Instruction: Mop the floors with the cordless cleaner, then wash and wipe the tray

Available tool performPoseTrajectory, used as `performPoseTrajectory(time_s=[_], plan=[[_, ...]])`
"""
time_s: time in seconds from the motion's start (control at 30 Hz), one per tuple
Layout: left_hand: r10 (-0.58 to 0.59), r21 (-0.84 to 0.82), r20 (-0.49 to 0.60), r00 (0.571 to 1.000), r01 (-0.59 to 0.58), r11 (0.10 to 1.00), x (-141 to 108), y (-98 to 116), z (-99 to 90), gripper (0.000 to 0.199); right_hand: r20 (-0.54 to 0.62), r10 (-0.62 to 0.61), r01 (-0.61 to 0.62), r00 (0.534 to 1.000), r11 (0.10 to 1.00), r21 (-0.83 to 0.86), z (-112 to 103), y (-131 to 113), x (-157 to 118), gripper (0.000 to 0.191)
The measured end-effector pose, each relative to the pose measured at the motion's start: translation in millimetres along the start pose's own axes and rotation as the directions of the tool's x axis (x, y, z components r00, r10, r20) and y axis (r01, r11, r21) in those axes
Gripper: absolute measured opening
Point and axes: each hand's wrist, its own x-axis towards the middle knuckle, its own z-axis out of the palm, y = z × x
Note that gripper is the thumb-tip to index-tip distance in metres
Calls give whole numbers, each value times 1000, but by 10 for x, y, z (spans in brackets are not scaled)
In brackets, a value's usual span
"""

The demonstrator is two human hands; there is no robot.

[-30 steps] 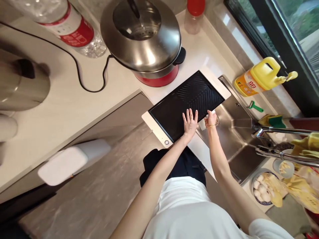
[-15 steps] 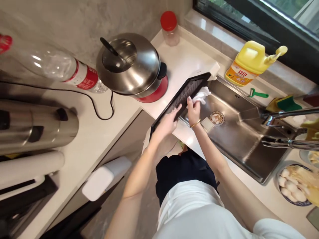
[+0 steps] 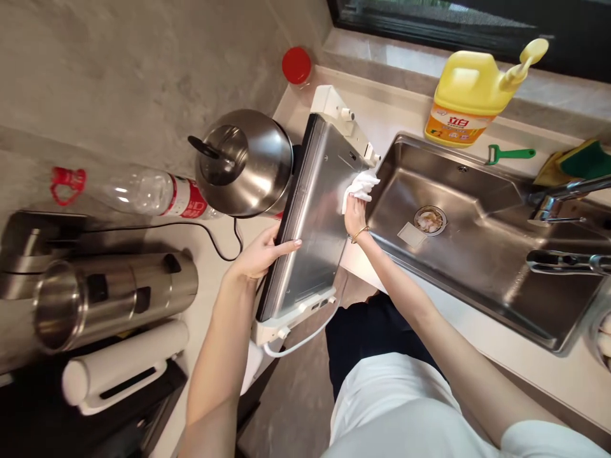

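A flat appliance (image 3: 315,213) with a silvery metal underside and white end pieces is tilted up beside the sink, its underside facing me. My left hand (image 3: 265,253) grips its dark long edge, the thumb lying over the metal. In my right hand (image 3: 354,215) is a crumpled white cloth or tissue (image 3: 361,186), pressed against the appliance's right side near the upper white end. A white cord (image 3: 305,338) loops from the lower end piece.
The metal sink (image 3: 458,254) lies to the right, with a yellow detergent bottle (image 3: 465,98) and green peeler (image 3: 512,153) behind it. A lidded pot (image 3: 251,165), plastic bottle (image 3: 143,191) and steel cylinder (image 3: 124,292) stand left.
The appliance has been tipped over so its metal underside shows. My left hand has shifted to its outer edge; my right hand, still with the white cloth, has moved slightly left. The view has shifted.
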Motion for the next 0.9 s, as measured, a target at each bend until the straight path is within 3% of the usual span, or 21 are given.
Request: performPoseTrajectory(time_s=[0.1,0.2,0.27,0.43,0.5,0.7,0.9], plan=[[-64,-16,64,996,65,998,-25,-25,22,52,30,-166,168,986,982,-84,1,-320,10,51],[-65,7,53,996,65,998,-71,-57,59,56,14,-324,323,946,938,-125,-32,-546,106,51],[-70,29,38,997,69,997,-104,-86,71,55,-55,-301,292,952,949,-121,-68,-491,197,52],[-93,43,31,995,92,995,-104,-176,88,53,-153,-149,148,977,989,-18,-68,57,330,62],[-99,47,34,994,98,994,-76,-212,101,53,-197,-130,136,972,991,18,-35,156,350,64],[-85,33,54,995,83,996,-14,-260,135,54,-111,-235,236,966,972,-6,-29,-26,436,58],[-42,64,90,995,36,997,72,-229,145,61,-155,-265,259,952,964,-55,-49,-31,592,56]])
